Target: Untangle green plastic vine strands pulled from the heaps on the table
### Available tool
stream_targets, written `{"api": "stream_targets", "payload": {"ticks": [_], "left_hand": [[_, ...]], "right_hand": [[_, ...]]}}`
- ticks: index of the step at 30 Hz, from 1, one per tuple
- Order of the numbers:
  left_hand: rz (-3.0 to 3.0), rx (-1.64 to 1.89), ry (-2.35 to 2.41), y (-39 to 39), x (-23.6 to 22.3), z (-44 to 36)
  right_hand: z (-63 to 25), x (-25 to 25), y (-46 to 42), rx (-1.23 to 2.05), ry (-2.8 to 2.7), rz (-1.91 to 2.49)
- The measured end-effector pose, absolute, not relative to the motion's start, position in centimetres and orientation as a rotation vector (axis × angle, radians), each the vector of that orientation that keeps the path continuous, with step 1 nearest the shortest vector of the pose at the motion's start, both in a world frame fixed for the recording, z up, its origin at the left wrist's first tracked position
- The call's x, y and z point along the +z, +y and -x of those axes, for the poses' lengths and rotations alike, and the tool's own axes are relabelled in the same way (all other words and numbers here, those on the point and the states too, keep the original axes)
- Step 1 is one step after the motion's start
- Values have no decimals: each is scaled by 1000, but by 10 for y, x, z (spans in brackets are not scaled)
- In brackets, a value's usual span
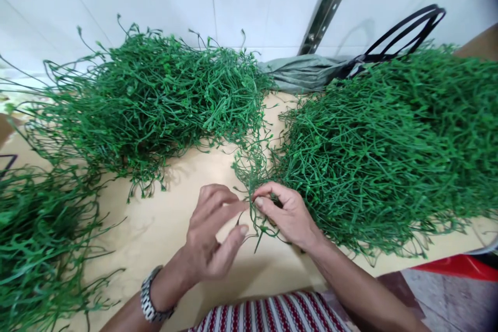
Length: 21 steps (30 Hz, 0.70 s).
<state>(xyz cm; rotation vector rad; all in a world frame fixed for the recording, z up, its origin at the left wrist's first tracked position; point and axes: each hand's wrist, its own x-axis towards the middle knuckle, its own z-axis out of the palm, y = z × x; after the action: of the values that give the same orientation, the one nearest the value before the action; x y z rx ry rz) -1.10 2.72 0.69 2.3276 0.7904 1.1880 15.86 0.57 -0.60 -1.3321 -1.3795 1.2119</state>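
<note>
My right hand (pixel 286 213) pinches a thin green plastic stem (pixel 254 181) at the near edge of the big right-hand heap of green stems (pixel 389 145). My left hand (pixel 212 236), with a metal watch on its wrist, hovers just to the left of it, fingers loosely curled and apart, fingertips close to the same stem, holding nothing that I can see. Both hands are over the pale tabletop (pixel 163 223).
A second heap of green stems (pixel 155 98) lies at the back left and a third (pixel 35 249) at the near left. A grey bag with black handles (pixel 311 72) and a metal rail lean on the white wall. A red object (pixel 459 265) sits low right.
</note>
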Motion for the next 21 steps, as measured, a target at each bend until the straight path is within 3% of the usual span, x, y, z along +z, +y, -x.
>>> {"api": "stream_targets", "payload": {"ticks": [4, 10, 21], "left_hand": [[-1803, 943, 1161, 28, 6, 0], [-990, 954, 1128, 34, -3, -6], [-654, 1117, 955, 23, -5, -16]], "right_hand": [[-153, -10, 3, 1078, -1630, 1338], [-148, -16, -3, 847, -1911, 1258], [-151, -15, 0, 930, -2073, 1490]]}}
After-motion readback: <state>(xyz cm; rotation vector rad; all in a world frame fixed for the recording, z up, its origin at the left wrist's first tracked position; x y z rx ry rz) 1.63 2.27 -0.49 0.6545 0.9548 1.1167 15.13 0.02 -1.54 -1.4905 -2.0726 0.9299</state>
